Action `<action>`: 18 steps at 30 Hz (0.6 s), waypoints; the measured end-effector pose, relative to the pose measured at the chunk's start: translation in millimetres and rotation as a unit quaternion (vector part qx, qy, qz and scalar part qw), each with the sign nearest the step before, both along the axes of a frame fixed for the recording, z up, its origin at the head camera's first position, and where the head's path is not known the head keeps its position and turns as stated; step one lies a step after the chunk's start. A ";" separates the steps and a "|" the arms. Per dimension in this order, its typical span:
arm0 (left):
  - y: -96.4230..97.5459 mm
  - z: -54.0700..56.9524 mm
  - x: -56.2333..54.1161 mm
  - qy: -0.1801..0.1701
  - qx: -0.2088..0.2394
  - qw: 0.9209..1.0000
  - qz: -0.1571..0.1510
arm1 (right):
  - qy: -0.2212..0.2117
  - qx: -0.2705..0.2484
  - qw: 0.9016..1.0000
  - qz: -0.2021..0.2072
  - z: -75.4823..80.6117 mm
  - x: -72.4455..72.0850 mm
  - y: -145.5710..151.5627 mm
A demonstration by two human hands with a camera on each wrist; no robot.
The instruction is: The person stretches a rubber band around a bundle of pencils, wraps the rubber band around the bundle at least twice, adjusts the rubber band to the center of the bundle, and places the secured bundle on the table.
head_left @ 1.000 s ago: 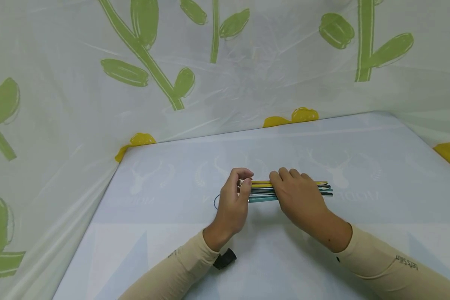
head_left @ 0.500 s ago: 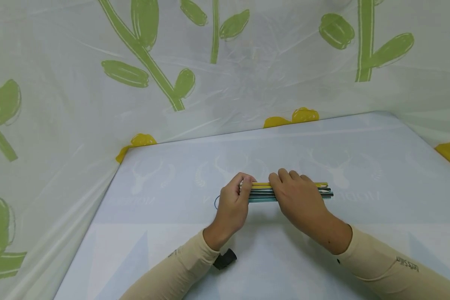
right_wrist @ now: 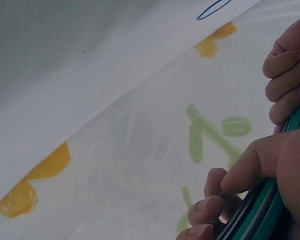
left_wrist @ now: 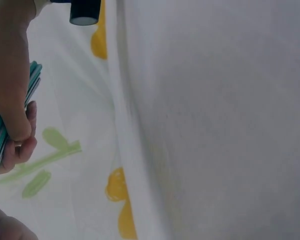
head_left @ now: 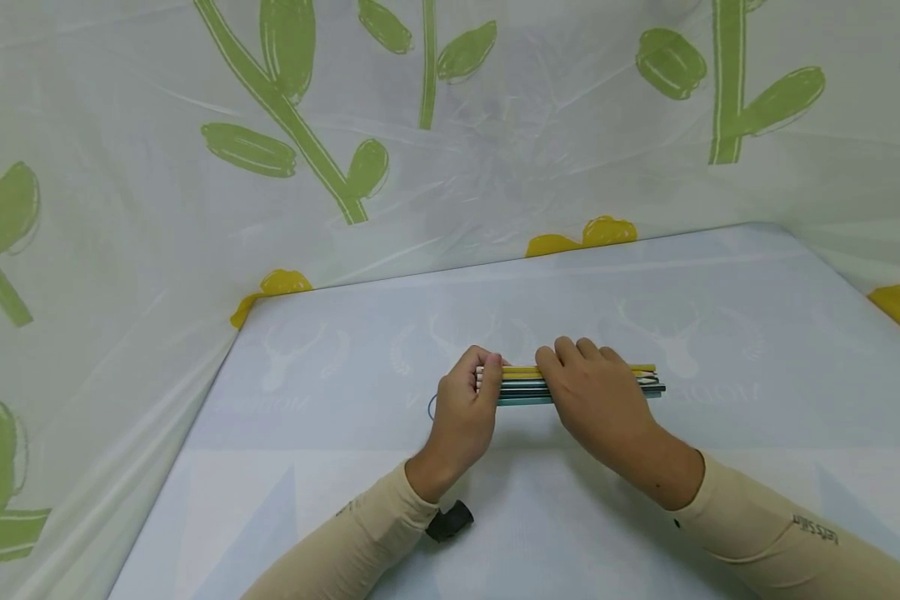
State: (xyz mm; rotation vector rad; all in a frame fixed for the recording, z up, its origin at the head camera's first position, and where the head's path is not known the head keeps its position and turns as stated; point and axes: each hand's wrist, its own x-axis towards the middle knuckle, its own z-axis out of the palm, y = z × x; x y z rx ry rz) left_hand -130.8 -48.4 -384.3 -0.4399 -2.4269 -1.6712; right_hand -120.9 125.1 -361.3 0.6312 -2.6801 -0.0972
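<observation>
A bundle of pencils [head_left: 525,389], yellow, dark and teal, lies level across both hands above the table in the head view. My left hand [head_left: 465,404] grips its left end, the thumb across the near side and the fingers curled behind. White-looking pencil ends show beside that thumb. My right hand [head_left: 598,392] wraps over the bundle right of its middle, and the right tips stick out past it. In the right wrist view, teal and dark pencils [right_wrist: 262,210] run between thumb and fingers. A thin blue loop [right_wrist: 213,9] lies on the table, left of my left hand.
The table [head_left: 330,483] has a pale cloth with deer-head prints. Behind it hangs a whitish sheet [head_left: 157,208] with green leaf prints, meeting the table's far and left edges. A black cylindrical device [head_left: 450,522] sits at the left wrist.
The left hand's fingers, raised and looser a second ago, have come down and curled around the pencil ends. The pencils lie more evenly side by side. The right hand has barely moved.
</observation>
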 end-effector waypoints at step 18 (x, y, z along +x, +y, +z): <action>-1.2 1.5 -3.1 -0.016 0.009 1.000 0.003 | 0.035 -0.024 0.999 -0.004 -1.0 0.6 6.9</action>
